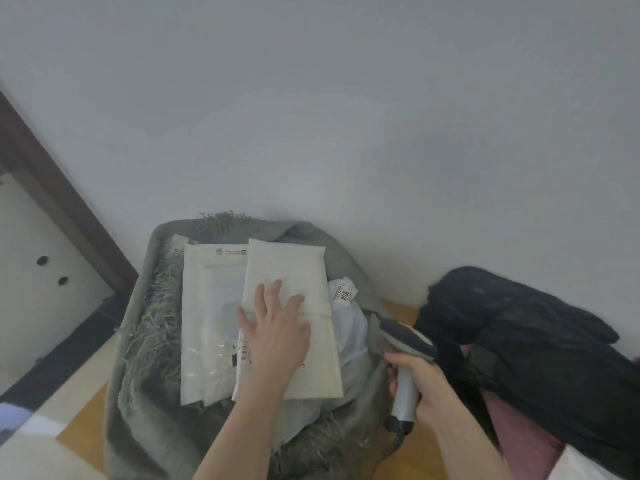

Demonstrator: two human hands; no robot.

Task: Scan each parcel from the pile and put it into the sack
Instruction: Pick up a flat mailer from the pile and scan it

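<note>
Bare wall behind; at frame centre my left hand (277, 337) lies flat, fingers spread, on the top parcel (294, 271), long axis up-frame; my right hand (420, 384), lower right, clamps the scanner (408, 344).

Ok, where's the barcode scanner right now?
In the head view, lower right: the right hand grips the scanner, between the parcel pile and the black sack.

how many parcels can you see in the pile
3: a cream padded mailer on top under the left hand, a white mailer beneath it at left, a grey-white bag at right. More may be hidden.
</note>
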